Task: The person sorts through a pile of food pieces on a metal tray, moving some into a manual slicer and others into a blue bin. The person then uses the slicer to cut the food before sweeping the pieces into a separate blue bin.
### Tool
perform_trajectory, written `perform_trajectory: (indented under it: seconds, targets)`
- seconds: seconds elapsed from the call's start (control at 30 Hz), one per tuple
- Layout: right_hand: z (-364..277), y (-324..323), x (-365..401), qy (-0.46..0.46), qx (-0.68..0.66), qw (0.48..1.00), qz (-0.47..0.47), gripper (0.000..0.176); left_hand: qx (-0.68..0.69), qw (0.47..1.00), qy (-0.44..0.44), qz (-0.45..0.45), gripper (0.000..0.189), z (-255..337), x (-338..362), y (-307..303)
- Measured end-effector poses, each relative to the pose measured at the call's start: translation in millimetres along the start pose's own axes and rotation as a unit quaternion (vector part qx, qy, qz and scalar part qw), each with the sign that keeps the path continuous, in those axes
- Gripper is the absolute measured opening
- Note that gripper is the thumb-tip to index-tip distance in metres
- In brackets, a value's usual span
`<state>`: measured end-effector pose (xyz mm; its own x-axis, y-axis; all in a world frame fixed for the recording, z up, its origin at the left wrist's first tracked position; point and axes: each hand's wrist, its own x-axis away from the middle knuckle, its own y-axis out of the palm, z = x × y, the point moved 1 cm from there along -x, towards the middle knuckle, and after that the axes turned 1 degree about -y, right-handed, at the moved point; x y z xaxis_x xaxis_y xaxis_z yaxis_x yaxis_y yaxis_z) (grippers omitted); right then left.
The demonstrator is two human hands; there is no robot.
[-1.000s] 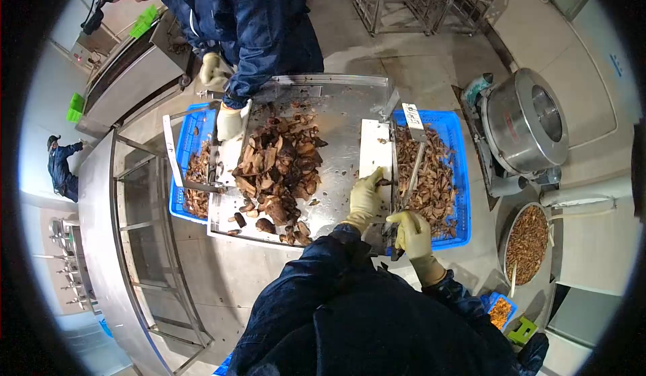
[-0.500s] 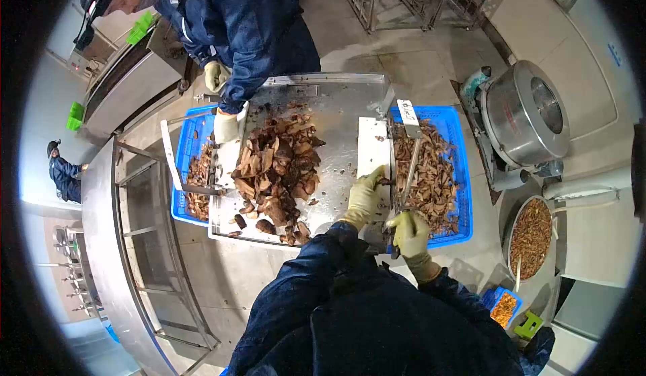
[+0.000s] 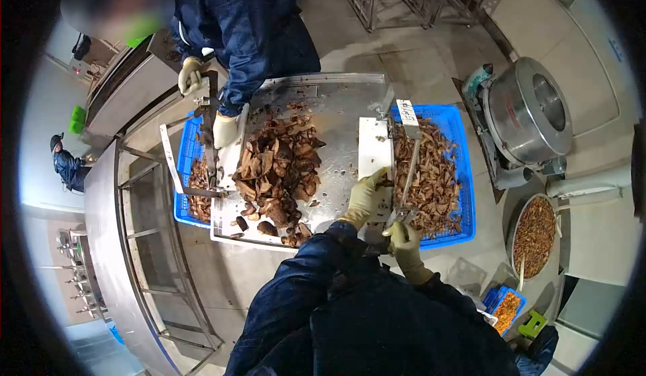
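Note:
My left hand [image 3: 365, 197], in a pale glove, lies on the lower part of a white board [image 3: 373, 148] with its fingers pressed round a small brown piece at the blade's edge. My gloved right hand [image 3: 405, 240] is closed round the near end of a long hinged blade [image 3: 410, 174]. Right of the blade, a blue basket [image 3: 468, 174] holds sliced brown pieces [image 3: 431, 194]. To the left, a heap of brown mushroom-like pieces [image 3: 279, 167] lies on the metal table [image 3: 336, 100].
Across the table a co-worker [image 3: 235, 32] in dark blue has gloved hands at a second blade [image 3: 210, 133], over another blue basket [image 3: 180, 204]. A steel drum machine [image 3: 528, 110], a round pan [image 3: 515, 241] and a small orange-filled basket [image 3: 498, 295] stand at right.
My right hand has shifted slightly left and up with the blade handle. The co-worker's nearer blade has been raised, their hand moving left with it.

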<state>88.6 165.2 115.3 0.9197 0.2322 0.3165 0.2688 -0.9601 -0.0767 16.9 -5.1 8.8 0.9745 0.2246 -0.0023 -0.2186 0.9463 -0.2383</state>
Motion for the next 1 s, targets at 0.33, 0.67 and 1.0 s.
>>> perform_trajectory:
  seconds: [0.33, 0.67, 1.0]
  targets:
    - [12, 1, -2, 0.003, -0.058, 0.998, -0.001, 0.033, -0.058, 0.996, -0.064, -0.029, 0.05, 31, -1, -8]
    - [-3, -5, 0, -0.021, -0.001, 1.0, 0.001, 0.036, -0.049, 0.998, -0.039, -0.022, 0.052, 42, -2, -9]
    - [-25, -5, 1, -0.023, -0.018, 0.999, -0.018, 0.023, -0.054, 0.998, -0.043, -0.015, 0.053, 48, -2, -9]
